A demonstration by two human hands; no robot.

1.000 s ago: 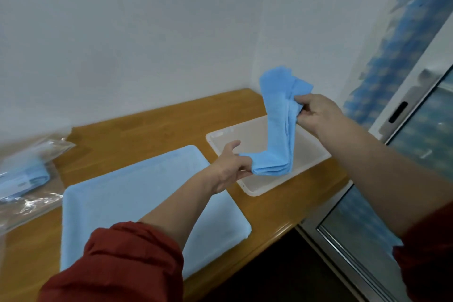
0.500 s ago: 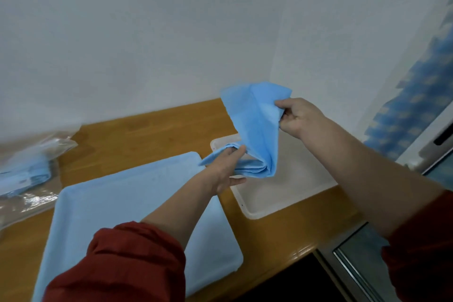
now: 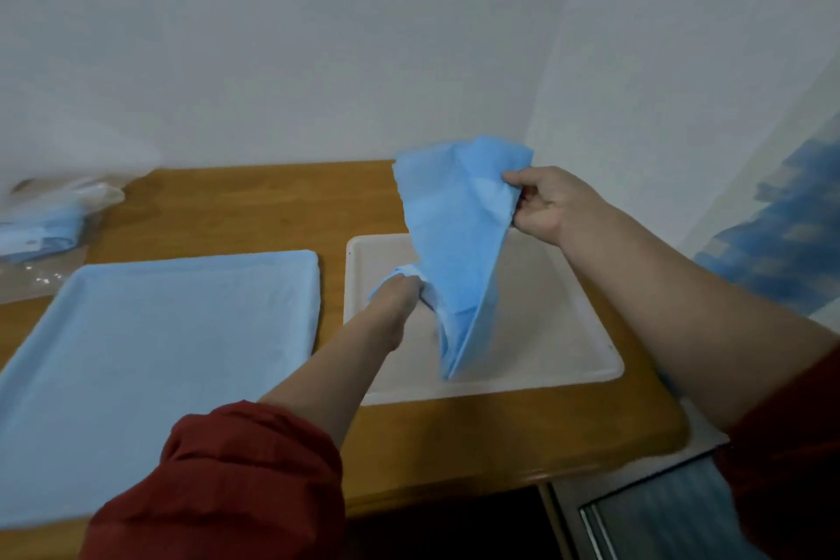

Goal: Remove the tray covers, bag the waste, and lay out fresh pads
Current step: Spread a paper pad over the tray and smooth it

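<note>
Dark red sleeves on both arms. The left sleeve [image 3: 227, 482] ends in a thick, rumpled roll near the elbow, and the right sleeve [image 3: 791, 446] sits just as high at the frame's edge. Forearms are bare, and so are the left hand [image 3: 400, 291] and right hand [image 3: 545, 205].

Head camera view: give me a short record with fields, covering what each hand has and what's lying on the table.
left hand: grips the lower end of the blue pad
right hand: pinches the pad's upper edge
blue pad: partly folded, held up over the white tray
white tray: bare, on the wooden table
second pad: spread flat, left of the white tray
plastic bag: far left, blue material inside
</note>
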